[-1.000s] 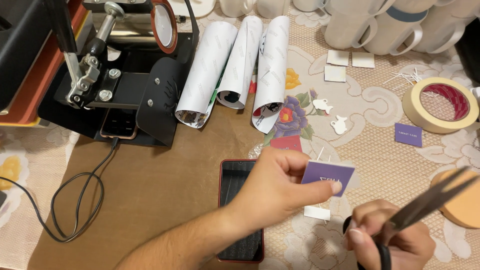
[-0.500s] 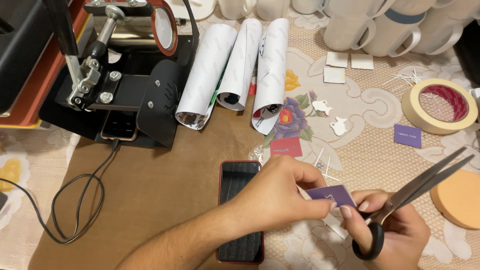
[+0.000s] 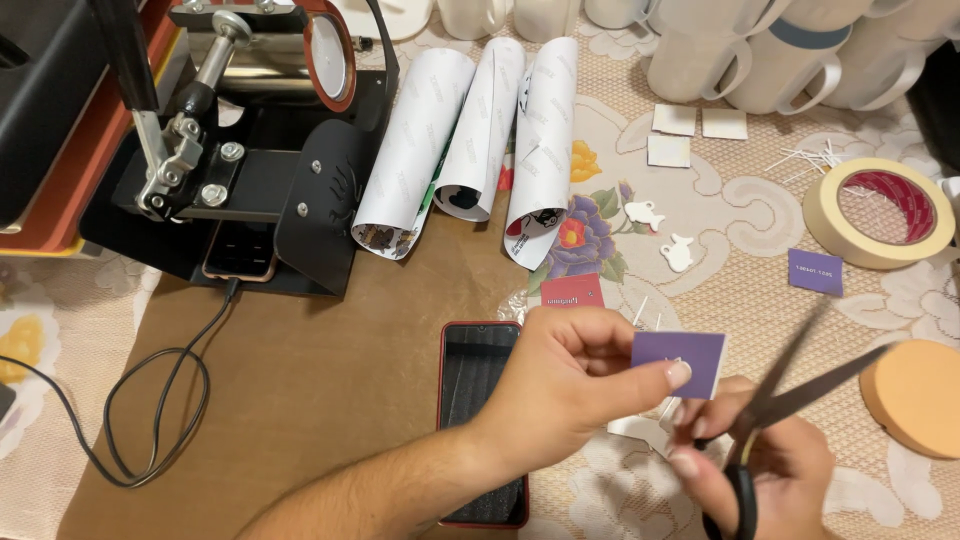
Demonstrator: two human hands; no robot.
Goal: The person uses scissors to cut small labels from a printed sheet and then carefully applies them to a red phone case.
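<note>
My left hand (image 3: pixel 565 385) pinches a small purple paper card (image 3: pixel 680 358) between thumb and fingers, held flat above the table. Just to its right, my right hand (image 3: pixel 760 468) grips black-handled scissors (image 3: pixel 800 385) whose blades are spread apart and point up and right, blurred with motion, close to the card's right edge. A dark phone in a red case (image 3: pixel 478 385) lies under my left wrist, partly hidden. White paper scraps sit beneath both hands.
A black mug heat press (image 3: pixel 250 150) with a cable stands at the upper left. Three rolled printed sheets (image 3: pixel 480 140) lie in the middle; white mugs (image 3: pixel 760 55) line the back. A tape roll (image 3: pixel 880 212), an orange round pad (image 3: pixel 915 395), purple and red cards nearby.
My left hand has turned the purple card and shifted it slightly right. The right hand has risen with the scissors, and the blades now gape beside the card.
</note>
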